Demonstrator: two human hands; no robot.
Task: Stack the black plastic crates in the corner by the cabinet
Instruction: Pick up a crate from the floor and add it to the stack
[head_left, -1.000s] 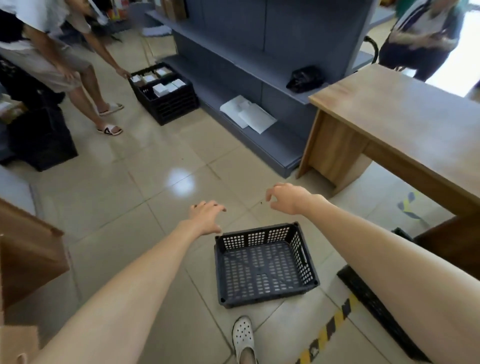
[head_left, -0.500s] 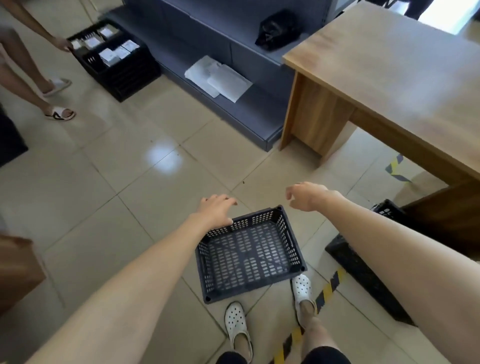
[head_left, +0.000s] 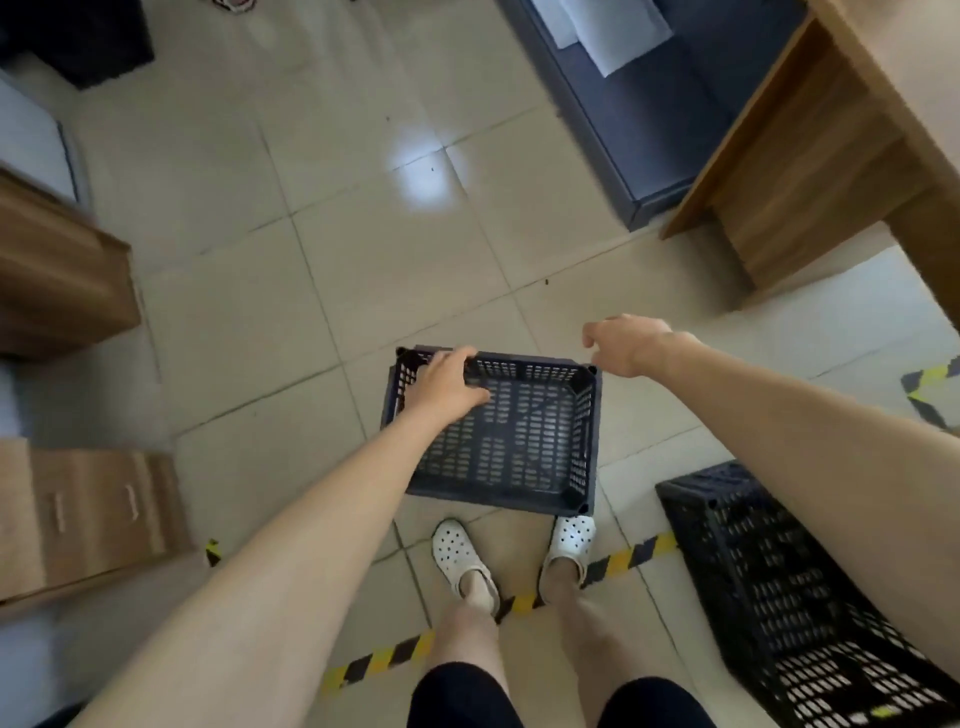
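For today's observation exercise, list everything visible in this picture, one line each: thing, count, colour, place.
Shallow perforated plastic crate: 1, dark grey-black, floor centre.
Taller black plastic crate: 1, black, floor lower right.
Wooden desk: 1, light brown, upper right.
Grey shelf unit: 1, top centre, white sheets on it.
Wooden cabinets: 2, brown, left edge.
Striped floor tape: yellow-black, bottom.
White clogs: 2, bottom centre.
Left hand: on crate's far-left rim.
Right hand: open, above the crate's far-right corner.
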